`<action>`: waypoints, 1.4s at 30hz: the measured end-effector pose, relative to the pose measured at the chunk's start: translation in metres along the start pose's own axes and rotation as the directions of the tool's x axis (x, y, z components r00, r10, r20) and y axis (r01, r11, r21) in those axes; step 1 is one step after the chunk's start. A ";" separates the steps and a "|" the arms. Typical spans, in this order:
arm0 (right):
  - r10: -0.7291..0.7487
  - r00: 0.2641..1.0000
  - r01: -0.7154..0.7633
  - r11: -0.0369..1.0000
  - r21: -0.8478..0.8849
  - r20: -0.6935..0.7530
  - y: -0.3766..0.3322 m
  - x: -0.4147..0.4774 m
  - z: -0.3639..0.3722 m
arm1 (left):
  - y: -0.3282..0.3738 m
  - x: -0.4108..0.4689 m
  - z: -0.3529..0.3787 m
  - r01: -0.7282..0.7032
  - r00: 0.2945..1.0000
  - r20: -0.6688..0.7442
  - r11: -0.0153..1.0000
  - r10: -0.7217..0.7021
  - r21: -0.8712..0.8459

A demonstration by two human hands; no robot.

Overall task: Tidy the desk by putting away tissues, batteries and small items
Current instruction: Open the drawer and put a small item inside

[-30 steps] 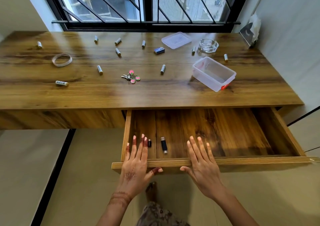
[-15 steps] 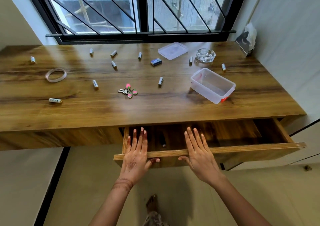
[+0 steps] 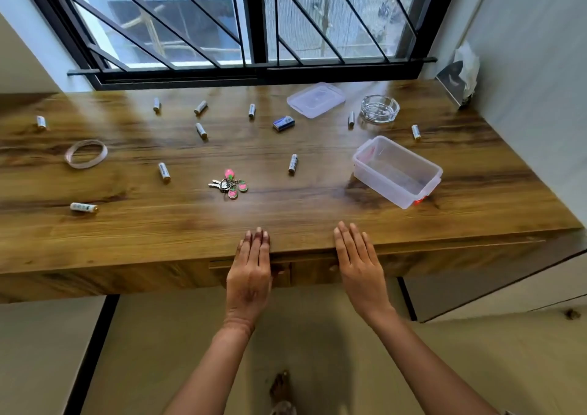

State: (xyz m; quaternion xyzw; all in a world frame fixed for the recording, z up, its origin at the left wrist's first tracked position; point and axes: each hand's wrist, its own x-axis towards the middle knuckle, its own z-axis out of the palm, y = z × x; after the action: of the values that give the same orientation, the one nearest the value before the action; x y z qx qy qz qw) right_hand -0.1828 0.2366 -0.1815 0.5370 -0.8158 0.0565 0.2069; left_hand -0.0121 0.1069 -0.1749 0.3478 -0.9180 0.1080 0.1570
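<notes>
Now, nearest the camera, both hands lie flat and empty against the front of the drawer [image 3: 286, 263] under the counter's [image 3: 317, 224] near edge: the left hand [image 3: 249, 274] and the right hand [image 3: 360, 268] have straight, unclenched fingers reaching over that edge, grasping nothing. The drawer front sits flush with the counter's apron, so I judge the step in hand to be closing the drawer, and it looks done

Just beyond the hands, near the middle of the counter, lies a bunch of keys [image 3: 230, 186] with pink tags. An open clear plastic box [image 3: 397, 171] stands toward the right edge, its lid [image 3: 316, 99] apart at the far edge beside a glass ashtray [image 3: 380, 108]. Batteries are scattered all over, one [image 3: 293, 163] between keys and box, another [image 3: 83, 207] toward the near left. A tissue box [image 3: 462, 77] sits in the far right corner

Next, I judge, a hand must lift and pinch up a battery, then carry it to the open box
</notes>
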 end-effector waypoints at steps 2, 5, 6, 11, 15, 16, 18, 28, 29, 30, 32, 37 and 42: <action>0.023 0.996 -0.022 1.000 0.014 -0.082 -0.002 0.005 0.004 | 0.000 0.001 0.008 0.011 0.999 -0.048 1.000 -0.010 0.026; 0.037 0.984 -0.030 0.999 0.045 -0.175 -0.004 0.012 0.010 | 0.002 0.005 0.012 0.005 0.984 -0.179 1.000 -0.006 -0.005; 0.037 0.981 -0.028 0.998 0.051 -0.192 -0.003 0.013 0.011 | 0.002 0.006 0.011 0.002 0.979 -0.204 1.000 -0.005 -0.016; 0.029 0.982 -0.012 0.996 0.093 -0.188 -0.001 0.011 0.012 | 0.002 0.008 0.008 0.012 0.981 -0.191 0.999 -0.020 -0.043; 0.044 0.994 -0.036 0.996 0.084 -0.097 -0.002 0.013 0.003 | 0.004 0.008 -0.007 0.061 0.997 -0.039 0.994 -0.065 -0.091; 0.058 0.997 -0.053 0.995 0.086 -0.058 -0.003 0.014 0.000 | 0.004 0.007 -0.013 0.066 0.998 -0.001 0.993 -0.066 -0.094; 0.093 0.995 -0.095 0.991 0.097 0.022 -0.005 0.015 -0.006 | 0.003 0.007 -0.024 0.064 0.996 0.075 0.992 -0.056 -0.108; 0.158 0.984 -0.177 0.931 0.320 0.086 -0.012 0.022 -0.034 | 0.009 -0.001 -0.049 0.139 0.973 0.206 0.980 -0.108 -0.145; 0.167 0.984 -0.179 0.918 0.354 0.064 -0.013 0.024 -0.037 | 0.009 0.001 -0.052 0.148 0.972 0.206 0.977 -0.115 -0.152; 0.179 0.983 -0.181 0.906 0.383 0.041 -0.013 0.029 -0.040 | 0.008 0.005 -0.056 0.158 0.971 0.206 0.973 -0.122 -0.171; 0.199 0.980 -0.184 0.888 0.421 0.006 -0.014 0.041 -0.045 | 0.006 0.018 -0.065 0.162 0.976 0.181 0.962 -0.123 -0.220; 0.234 0.971 -0.179 0.854 0.489 -0.053 -0.013 0.098 -0.056 | -0.006 0.080 -0.074 0.164 0.986 0.088 0.917 -0.141 -0.363; 0.300 0.952 -0.219 0.817 0.534 -0.068 0.001 0.172 -0.052 | -0.021 0.154 -0.060 0.136 0.991 0.064 0.892 -0.120 -0.431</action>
State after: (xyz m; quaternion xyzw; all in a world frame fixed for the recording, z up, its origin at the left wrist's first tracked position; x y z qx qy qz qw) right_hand -0.2276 0.1071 -0.0652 0.4507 -0.8177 0.3423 0.1049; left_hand -0.0946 0.0167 -0.0613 0.3656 -0.8967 -0.1161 0.2209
